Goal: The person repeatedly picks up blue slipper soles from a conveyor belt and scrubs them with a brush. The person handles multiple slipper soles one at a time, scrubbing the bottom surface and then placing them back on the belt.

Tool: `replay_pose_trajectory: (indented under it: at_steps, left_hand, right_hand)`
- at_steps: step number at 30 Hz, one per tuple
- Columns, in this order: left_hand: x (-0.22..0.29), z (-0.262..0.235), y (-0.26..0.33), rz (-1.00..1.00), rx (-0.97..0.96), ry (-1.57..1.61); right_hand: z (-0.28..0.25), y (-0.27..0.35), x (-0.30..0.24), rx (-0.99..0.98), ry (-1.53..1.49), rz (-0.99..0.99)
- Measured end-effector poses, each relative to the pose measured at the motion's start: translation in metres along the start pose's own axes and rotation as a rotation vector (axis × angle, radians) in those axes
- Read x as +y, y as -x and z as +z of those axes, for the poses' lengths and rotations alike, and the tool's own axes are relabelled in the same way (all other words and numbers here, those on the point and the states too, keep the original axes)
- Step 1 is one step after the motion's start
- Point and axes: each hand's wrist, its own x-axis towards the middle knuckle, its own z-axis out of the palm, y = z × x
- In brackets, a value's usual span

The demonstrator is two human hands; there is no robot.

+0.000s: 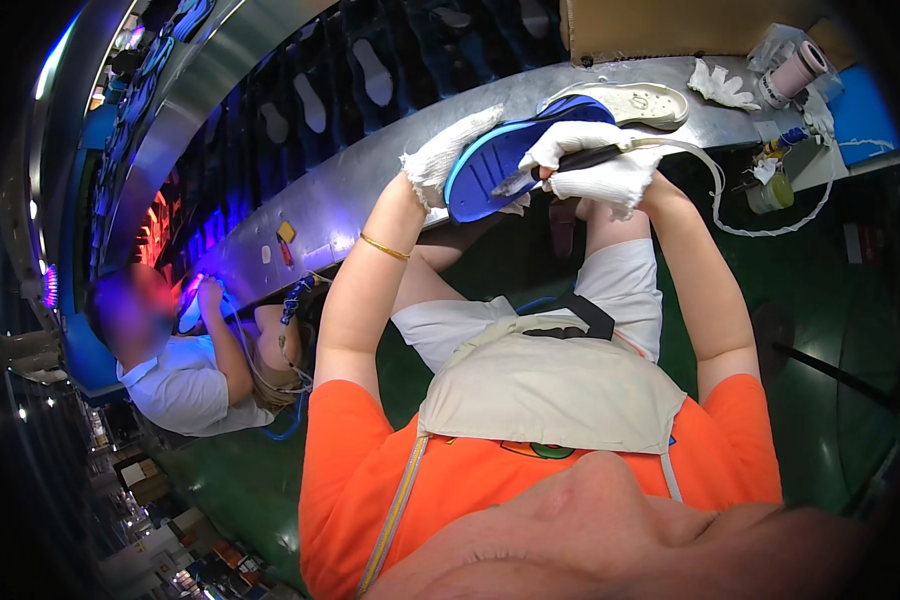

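Note:
My left hand [457, 157], in a white knit glove, grips the rounded end of a blue shoe [482, 172] with slots across its face and a lighter blue rim. The shoe is held tilted just over the near edge of the metal bench. In my gloved right hand [595, 165] is a black-handled tool [588, 158] with a narrow grey tip. That tip touches or hovers close over the slotted face; I cannot tell which. From the handle a whitish cord runs off to the right. Behind the blue shoe lies an off-white shoe [642, 104].
The metal bench [360, 165] curves along a dark rack [340, 90] holding several pale soles. A spare white glove [722, 87] and a pinkish spool [795, 72] lie at the right. A looped white cord [720, 200] hangs there. At left a co-worker [185, 370] sits handling a shoe.

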Motion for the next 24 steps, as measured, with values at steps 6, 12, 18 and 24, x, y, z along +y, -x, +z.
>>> replay_pose_trajectory:
  at_steps: [6, 12, 18, 24]
  left_hand:
    - [-0.002, -0.014, 0.001, -0.023, -0.069, 0.028]
    - [-0.028, -0.010, -0.003, 0.346, -0.170, 0.439]
    - [-0.050, -0.017, -0.018, 0.566, -0.054, 0.542]
    - [-0.068, 0.007, -0.010, 0.604, -0.028, 0.565]
  right_hand:
    - [-0.025, 0.003, -0.006, -0.062, 0.512, 0.189]
    - [0.010, 0.013, -0.015, 0.171, 0.005, 0.007]
    - [0.068, 0.021, -0.006, 0.197, 0.042, -0.122]
    - [0.050, 0.012, -0.005, 0.455, -0.087, -0.147]
